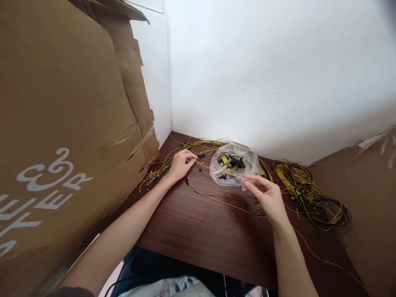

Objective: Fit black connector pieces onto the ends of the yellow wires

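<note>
The wire is up between the two hands, above the table and passing across the near side of the bag. Its ends are lost in the fingers, and its middle is hard to follow against the clear plastic, so which end is which I cannot tell. Its long axis runs left to right, dipping slightly toward the person at the right. The left hand and right hand are well apart, each with thumb and forefinger pinched on it. Black and yellow pieces fill the bag, too small to make out singly. Nearer the person lies a loose lead, its black tip at the left, its other end unclear near the right wrist. A bundle lies behind, partly hidden by the bag and left hand; a tangle sits to the right. The box is cut off at left.
</note>
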Tool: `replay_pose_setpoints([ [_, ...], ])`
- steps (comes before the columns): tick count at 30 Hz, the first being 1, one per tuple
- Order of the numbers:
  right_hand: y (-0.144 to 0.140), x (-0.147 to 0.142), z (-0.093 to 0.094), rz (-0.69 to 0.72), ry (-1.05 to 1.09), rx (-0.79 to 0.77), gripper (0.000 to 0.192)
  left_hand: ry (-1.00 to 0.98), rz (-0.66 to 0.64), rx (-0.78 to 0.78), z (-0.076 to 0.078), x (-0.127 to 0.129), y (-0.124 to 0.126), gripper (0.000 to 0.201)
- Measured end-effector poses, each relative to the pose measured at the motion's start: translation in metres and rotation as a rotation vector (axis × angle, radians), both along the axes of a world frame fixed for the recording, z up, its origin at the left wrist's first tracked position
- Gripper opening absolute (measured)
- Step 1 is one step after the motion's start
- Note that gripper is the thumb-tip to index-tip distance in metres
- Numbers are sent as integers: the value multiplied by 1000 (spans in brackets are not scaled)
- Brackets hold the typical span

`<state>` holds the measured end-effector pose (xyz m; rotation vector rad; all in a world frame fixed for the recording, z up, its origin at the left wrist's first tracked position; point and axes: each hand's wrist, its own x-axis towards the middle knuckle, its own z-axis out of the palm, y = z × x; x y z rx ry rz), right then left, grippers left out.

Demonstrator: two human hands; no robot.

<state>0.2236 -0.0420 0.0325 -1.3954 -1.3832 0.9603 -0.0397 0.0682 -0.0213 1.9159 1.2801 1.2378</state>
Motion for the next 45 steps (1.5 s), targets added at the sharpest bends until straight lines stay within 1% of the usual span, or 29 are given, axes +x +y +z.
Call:
replay_pose_setpoints([
  [1, -6, -1, 5, 97, -28, -37, 26, -1, -1, 3, 0, 0, 0, 16],
  [4, -18, -9, 17, 476, -97, -142, 21, 1, -9, 12, 0, 0, 0, 16],
  [5, -18, -13, 20, 567, -114, -165, 21, 4, -13, 15, 0, 0, -1, 16],
  [6, -17, -17, 21, 608, -129, -171, 22, 6, -14, 17, 1, 1, -1, 16],
  [7, -14, -22, 22, 604, -146, -159, 22, 8, -15, 19, 1, 1, -1, 16],
  [8, -9, -26, 22, 567, -166, -135, 23, 9, -16, 20, 1, 0, -1, 16],
  [11, 7, -41, 21, 390, -261, -24, 25, 6, -16, 17, 1, 0, -1, 16],
  [12, 11, -47, 21, 356, -305, 4, 25, 3, -16, 15, 1, 0, 0, 16],
  [14, 14, -60, 21, 366, -413, 27, 27, -9, -16, 11, 1, 0, 0, 15],
  [17, 8, -81, 16, 462, -586, -9, 29, -43, -12, -4, 0, -1, 1, 15],
  [20, -5, -99, 5, 464, -701, -47, 22, -73, -5, -29, 0, -1, 1, 15],
  [22, -14, -108, -3, 453, -735, -47, 15, -78, 0, -35, 0, -1, 1, 14],
  [24, -22, -115, -8, 438, -733, -42, 12, -74, 0, -33, 0, -1, 1, 15],
  [25, -26, -118, -8, 441, -716, -40, 13, -71, -1, -33, 0, -1, 1, 15],
  [30, -45, -130, -1, 489, -605, -49, 27, -29, 3, -27, 0, -1, 1, 16],
  [34, -52, -136, 1, 404, -608, -136, 29, 1, 20, -26, 0, -1, 1, 16],
  [36, -54, -136, 0, 363, -580, -189, 38, 3, 24, -27, 0, -2, 2, 16],
  [38, -56, -135, -2, 331, -494, -223, 52, 4, 28, -31, -1, -2, 2, 16],
  [40, -58, -133, -3, 303, -411, -246, 61, 3, 35, -36, -1, -2, 3, 17],
  [43, -59, -127, -5, 295, -397, -286, 59, 9, 42, -41, -1, -1, 3, 17],
  [45, -59, -125, -4, 347, -387, -319, 46, 18, 41, -40, -1, -1, 3, 16],
])
